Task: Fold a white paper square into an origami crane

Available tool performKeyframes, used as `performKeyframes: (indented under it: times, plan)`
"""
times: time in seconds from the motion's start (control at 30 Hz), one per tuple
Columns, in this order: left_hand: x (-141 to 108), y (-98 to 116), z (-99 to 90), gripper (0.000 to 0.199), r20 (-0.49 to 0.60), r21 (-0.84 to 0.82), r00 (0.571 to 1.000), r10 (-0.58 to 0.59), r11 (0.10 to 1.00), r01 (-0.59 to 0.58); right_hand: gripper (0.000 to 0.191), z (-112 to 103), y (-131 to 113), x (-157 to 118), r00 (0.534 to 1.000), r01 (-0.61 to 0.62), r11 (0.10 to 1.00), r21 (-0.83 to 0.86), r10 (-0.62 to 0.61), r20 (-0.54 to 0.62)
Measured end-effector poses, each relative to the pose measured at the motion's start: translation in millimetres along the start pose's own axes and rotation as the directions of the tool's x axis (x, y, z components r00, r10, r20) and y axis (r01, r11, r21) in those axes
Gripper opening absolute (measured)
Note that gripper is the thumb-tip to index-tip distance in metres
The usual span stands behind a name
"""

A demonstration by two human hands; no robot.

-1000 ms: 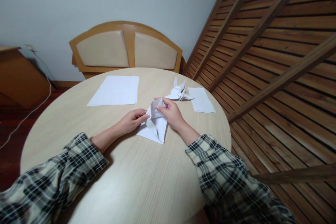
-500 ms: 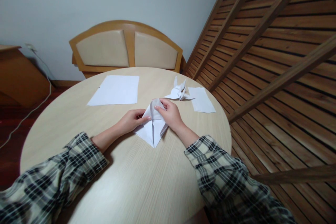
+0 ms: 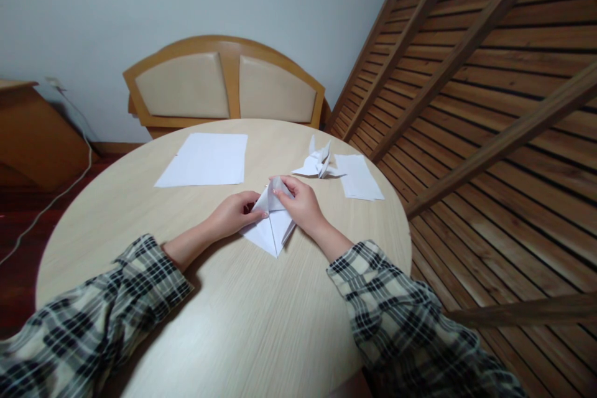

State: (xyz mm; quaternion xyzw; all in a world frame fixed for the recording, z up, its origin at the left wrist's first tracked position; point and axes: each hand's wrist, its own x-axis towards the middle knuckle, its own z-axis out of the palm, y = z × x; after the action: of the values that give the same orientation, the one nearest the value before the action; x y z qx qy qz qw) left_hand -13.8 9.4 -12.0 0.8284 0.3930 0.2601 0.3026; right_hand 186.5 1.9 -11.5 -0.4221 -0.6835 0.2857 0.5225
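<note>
A white sheet of folded paper (image 3: 269,231) lies on the round table between my hands, its lower point facing me and creases running down its middle. My left hand (image 3: 234,214) grips its left side, thumb on top and fingers partly hidden behind. At the upper right, my right hand (image 3: 301,202) pinches the paper's top between thumb and fingers. A flap stands raised there. Just beyond my right hand sits a folded paper crane (image 3: 319,160), touching neither hand.
A stack of white paper (image 3: 205,160) lies at the table's back left, and smaller paper sheets (image 3: 361,178) at the right. Past the pale round table (image 3: 224,329) stands a padded headboard (image 3: 233,46). A slatted wooden frame (image 3: 485,112) rises close on the right.
The lower point of the folded paper has shifted slightly up and right, and its upper flap is creased differently. Both hands keep hold, moving only a little.
</note>
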Motion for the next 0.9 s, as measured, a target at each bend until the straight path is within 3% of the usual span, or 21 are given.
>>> performKeyframes:
  times: [0.13, 0.47, 0.9]
  plan:
    - [-0.6, 2.5, -1.6, 0.023, -0.014, 0.082, 0.996, 0.086, 0.993, -0.084, 0.031, -1.2, -2.3, -1.0, 0.999, -0.008, 1.0, -0.004, 0.008, 0.031]
    - [-3.3, -3.0, -7.1, 0.024, 0.018, 0.117, 0.997, 0.076, 0.99, -0.078, 0.059, -0.2, 11.8, -6.8, 0.991, -0.022, 0.994, -0.103, 0.035, 0.13]
    - [-4.8, -2.3, -17.1, 0.034, 0.008, 0.035, 0.997, 0.071, 0.997, -0.071, 0.056, 0.1, 19.8, -6.1, 0.994, -0.029, 0.981, -0.191, 0.05, 0.102]
